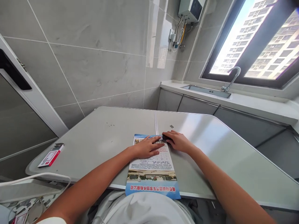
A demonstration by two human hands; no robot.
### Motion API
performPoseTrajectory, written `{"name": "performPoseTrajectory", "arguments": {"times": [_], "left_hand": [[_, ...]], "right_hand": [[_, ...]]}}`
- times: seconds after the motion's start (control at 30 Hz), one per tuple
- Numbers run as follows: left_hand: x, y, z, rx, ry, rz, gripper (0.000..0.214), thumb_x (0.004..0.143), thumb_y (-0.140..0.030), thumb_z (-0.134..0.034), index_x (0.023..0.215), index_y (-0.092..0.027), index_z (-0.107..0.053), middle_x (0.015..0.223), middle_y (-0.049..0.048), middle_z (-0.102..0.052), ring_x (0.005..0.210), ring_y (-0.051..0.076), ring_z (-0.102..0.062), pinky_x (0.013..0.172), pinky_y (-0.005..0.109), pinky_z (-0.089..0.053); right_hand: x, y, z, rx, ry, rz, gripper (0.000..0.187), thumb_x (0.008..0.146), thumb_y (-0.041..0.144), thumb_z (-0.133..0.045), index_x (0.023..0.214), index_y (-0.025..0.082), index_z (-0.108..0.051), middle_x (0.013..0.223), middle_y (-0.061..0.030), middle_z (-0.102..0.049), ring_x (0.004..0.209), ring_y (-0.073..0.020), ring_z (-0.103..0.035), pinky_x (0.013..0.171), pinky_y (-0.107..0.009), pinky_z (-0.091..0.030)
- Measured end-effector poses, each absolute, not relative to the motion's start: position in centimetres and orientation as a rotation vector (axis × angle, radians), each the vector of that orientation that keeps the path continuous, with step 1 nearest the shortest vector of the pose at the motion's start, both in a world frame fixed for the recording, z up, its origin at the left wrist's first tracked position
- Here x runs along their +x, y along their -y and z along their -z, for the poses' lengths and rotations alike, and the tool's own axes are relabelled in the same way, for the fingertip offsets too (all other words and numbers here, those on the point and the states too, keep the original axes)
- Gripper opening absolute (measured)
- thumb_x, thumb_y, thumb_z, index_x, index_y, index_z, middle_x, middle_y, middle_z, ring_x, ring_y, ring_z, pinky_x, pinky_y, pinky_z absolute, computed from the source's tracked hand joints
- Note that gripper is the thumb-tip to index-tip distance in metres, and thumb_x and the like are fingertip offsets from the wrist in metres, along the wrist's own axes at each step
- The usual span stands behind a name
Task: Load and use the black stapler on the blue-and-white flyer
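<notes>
A printed flyer [153, 185] with blue borders and a photo strip lies on the table, its lettering upside down to me. My left hand [147, 147] rests flat on its upper part, fingers spread. At the flyer's top right corner, my right hand [178, 141] is closed around a small black stapler [165, 137]; the fingers hide much of it. Just beyond that hand lie short strips of staples [172, 126].
The pale table [126, 119] has a seam across its middle. Tiny dark bits [110, 124] are scattered at left, and a red and white package [50, 156] lies near the left edge. A white cable [37, 176] runs at lower left. A counter with a sink [207, 91] stands beyond.
</notes>
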State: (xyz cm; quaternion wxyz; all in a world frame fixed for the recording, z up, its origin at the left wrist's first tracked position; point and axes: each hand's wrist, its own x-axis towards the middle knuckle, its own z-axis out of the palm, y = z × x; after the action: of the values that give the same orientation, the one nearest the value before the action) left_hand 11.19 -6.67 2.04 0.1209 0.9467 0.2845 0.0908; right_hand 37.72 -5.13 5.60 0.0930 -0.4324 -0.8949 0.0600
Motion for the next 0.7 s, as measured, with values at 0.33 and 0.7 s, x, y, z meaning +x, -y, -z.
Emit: {"name": "performPoseTrajectory", "arguments": {"times": [0.33, 0.7], "left_hand": [[10.9, 6.1, -2.5, 2.78, -0.827, -0.211, 0.059, 0.108, -0.05, -0.038, 0.164, -0.036, -0.028, 0.172, 0.0098, -0.026, 0.158, 0.032, -0.028, 0.125, 0.064, -0.023], [10.1, 5.3, -3.5, 2.673, -0.945, -0.525, 0.051, 0.11, -0.047, -0.035, 0.158, -0.03, -0.041, 0.165, 0.0092, -0.041, 0.154, 0.026, -0.034, 0.129, 0.06, -0.014]], "right_hand": [[42.1, 3.2, -5.8, -1.716, 2.448, -0.2, 0.017, 0.077, 0.032, -0.072, 0.091, 0.024, -0.069, 0.089, -0.0042, -0.074, 0.082, -0.0238, -0.065, 0.063, -0.028, -0.032], [41.3, 3.5, -6.0, -1.706, 2.063, 0.027, 0.005, 0.088, 0.026, -0.06, 0.089, 0.022, -0.057, 0.096, -0.0056, -0.068, 0.084, -0.022, -0.06, 0.063, -0.028, -0.031]]}}
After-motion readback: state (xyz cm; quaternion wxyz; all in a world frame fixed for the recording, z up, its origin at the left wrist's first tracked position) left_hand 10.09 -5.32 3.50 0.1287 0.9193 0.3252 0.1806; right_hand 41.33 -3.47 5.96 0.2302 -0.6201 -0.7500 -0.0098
